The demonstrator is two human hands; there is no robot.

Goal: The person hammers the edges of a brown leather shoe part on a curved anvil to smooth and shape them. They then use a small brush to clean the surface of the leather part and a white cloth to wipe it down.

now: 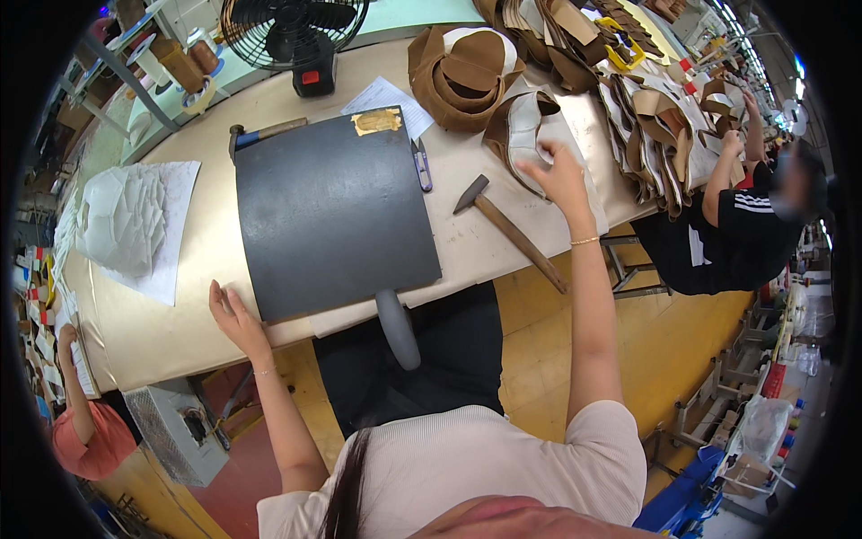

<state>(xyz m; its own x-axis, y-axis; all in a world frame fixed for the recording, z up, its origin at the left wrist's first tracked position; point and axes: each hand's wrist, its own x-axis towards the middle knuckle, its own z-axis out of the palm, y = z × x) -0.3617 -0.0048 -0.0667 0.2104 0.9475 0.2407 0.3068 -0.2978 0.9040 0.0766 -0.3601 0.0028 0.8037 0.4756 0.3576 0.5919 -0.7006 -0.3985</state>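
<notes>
My right hand (564, 182) is over a curved brown leather piece with a pale lining (523, 126), thumb and fingers apart. Whether the fingertips touch it I cannot tell. My left hand (238, 321) is open at the table's front edge, beside the lower left corner of a dark grey board (337, 216). From under that board's near edge a rounded grey bar (397, 328) sticks out towards me. To the right of the board lies a hammer (512, 229) with a wooden handle, its handle end over the table edge. Purple-handled snips (422, 166) lie along the board's right side.
Rolled brown leather pieces (462, 81) and more stacked leather (651, 135) fill the far right. A black fan (310, 54) stands at the back. Stacked white pieces (121, 220) lie on paper at left. A second hammer (269, 131) lies behind the board. Co-workers sit at both sides.
</notes>
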